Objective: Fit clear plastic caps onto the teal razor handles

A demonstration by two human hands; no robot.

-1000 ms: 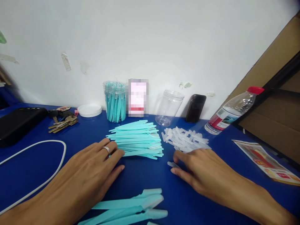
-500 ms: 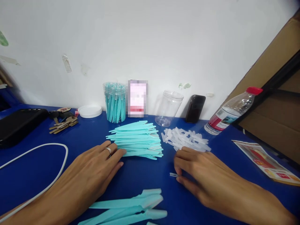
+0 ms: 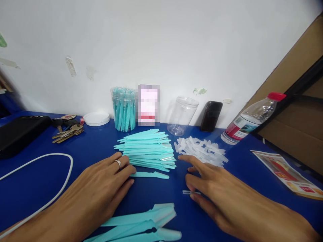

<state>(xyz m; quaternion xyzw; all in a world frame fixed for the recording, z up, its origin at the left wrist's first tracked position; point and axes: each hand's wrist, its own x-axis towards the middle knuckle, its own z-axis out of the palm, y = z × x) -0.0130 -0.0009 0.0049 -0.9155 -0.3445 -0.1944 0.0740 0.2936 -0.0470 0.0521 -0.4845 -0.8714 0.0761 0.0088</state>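
Observation:
My left hand (image 3: 108,183) has its thumb and fingertips on the handle end of one turquoise eyebrow razor (image 3: 151,174), which lies just in front of a pile of the same razors (image 3: 146,148). My right hand (image 3: 207,185) pinches a small clear plastic blade cap (image 3: 186,192) between thumb and a bent finger, its index finger stretched out to the left. Behind that hand is a heap of frosted caps (image 3: 199,148). Nearest me lie several razors with caps over their blades (image 3: 161,215), partly hidden by my left arm.
Along the wall stand a jar full of razors (image 3: 123,111), a blurred upright screen (image 3: 148,106), a tilted clear jar (image 3: 182,116), a dark phone (image 3: 212,116) and a leaning water bottle (image 3: 248,124). A white lid (image 3: 96,118), keys (image 3: 68,132) and a white cable (image 3: 63,155) are left.
My left hand has drawn one razor out of the pile toward me. My right index finger has stretched out to the left, while the cap stays pinched slightly nearer me.

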